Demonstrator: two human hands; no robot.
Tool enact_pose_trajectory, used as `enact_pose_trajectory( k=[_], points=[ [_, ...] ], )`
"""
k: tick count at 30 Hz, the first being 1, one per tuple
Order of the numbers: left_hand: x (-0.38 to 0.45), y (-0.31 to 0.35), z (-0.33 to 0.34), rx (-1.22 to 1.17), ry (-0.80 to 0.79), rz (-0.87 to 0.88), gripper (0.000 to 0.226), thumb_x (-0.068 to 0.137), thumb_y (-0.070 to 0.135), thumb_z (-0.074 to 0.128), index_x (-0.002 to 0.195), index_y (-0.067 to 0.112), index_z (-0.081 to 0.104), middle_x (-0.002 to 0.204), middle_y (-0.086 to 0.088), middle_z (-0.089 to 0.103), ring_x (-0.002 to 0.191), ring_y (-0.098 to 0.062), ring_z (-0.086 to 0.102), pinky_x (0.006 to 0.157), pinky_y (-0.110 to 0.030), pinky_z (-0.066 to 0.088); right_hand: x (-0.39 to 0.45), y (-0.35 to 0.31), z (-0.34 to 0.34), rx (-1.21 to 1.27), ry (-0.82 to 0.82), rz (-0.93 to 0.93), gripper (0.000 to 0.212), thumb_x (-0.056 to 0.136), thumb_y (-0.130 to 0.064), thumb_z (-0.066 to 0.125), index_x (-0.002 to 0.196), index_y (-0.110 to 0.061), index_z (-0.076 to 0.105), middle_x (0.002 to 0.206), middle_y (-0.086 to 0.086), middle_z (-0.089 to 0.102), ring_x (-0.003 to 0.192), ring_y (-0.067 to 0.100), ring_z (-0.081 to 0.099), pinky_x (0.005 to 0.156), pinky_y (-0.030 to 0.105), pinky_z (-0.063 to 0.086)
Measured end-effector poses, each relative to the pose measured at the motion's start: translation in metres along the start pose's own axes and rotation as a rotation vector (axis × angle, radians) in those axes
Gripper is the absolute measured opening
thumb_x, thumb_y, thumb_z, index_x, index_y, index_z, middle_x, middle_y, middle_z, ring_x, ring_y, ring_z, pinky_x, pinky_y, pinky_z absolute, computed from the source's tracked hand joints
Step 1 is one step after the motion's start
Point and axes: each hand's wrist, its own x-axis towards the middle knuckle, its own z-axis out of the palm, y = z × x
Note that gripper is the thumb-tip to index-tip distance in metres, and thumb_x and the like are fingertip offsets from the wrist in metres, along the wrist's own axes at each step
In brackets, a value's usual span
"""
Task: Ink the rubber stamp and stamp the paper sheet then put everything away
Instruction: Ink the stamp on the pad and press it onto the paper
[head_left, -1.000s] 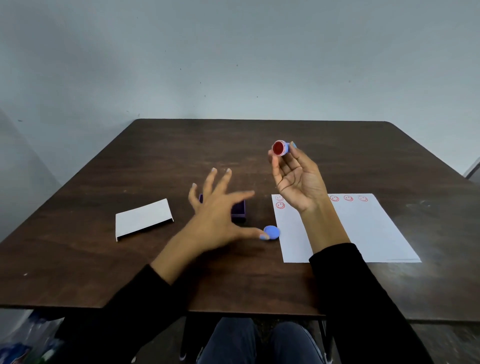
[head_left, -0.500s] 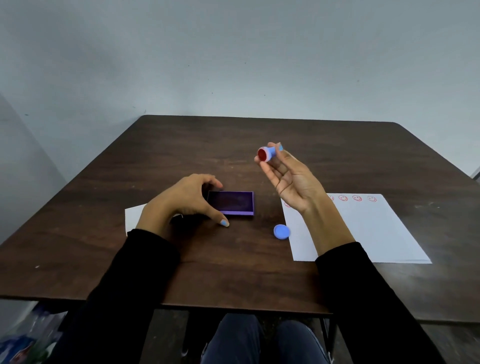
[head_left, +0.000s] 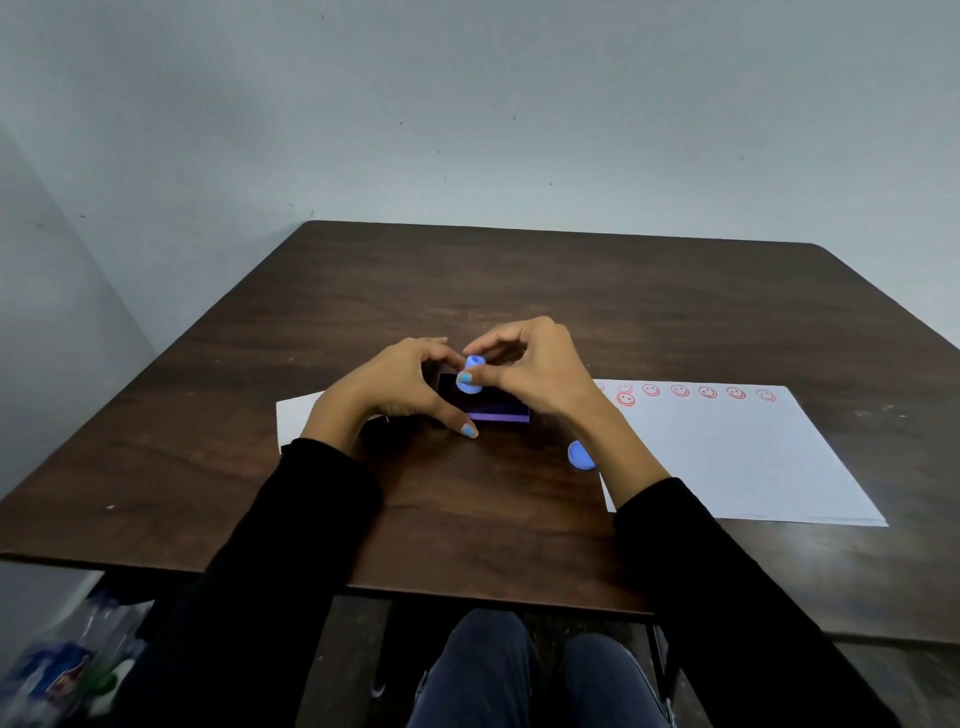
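Head view | right hand (head_left: 540, 374) pinches rubber stamp (head_left: 470, 378) upright, face-down on ink pad (head_left: 485, 402), frame centre | left hand (head_left: 400, 387) grips pad's left edge

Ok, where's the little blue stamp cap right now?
The blue stamp cap lies on the table, just off the left edge of the paper sheet, tucked against the right wrist and nearer the person than the purple ink pad.

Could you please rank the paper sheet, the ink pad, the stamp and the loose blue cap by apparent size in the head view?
1. Paper sheet
2. Ink pad, partly hidden by hands
3. Stamp and blue cap: look alike, unranked.
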Motion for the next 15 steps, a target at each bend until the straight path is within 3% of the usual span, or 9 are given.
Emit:
enact_pose_trajectory(
  k=[6,15],
  points=[
    [0.0,0.0019,-0.0016,0.038,0.014,-0.022,0.073,0.044,0.037,0.089,0.112,0.038,0.062,0.158,-0.001,0.014,0.144,-0.019,0.014,0.111,-0.04,0.024,-0.0032,-0.0005,0.004,-0.113,-0.015,-0.027,0.02,0.065,-0.022,0.082,0.085,-0.019,0.076,0.078,-0.002,0.075,0.068,0.003,0.065,0.065,0.01,0.05],
    [0.0024,0.0025,-0.0004,0.015,-0.025,-0.029,0.068,0.042,0.037,0.088,0.105,0.038,0.063,0.153,0.004,0.028,0.14,-0.019,0.024,0.108,-0.039,0.025,0.0,-0.0003,0.0072,-0.116,-0.048,-0.024,0.023,0.068,-0.017,0.081,0.09,-0.013,0.076,0.085,0.003,0.075,0.071,0.005,0.064,0.067,0.009,0.048]
  ],
)
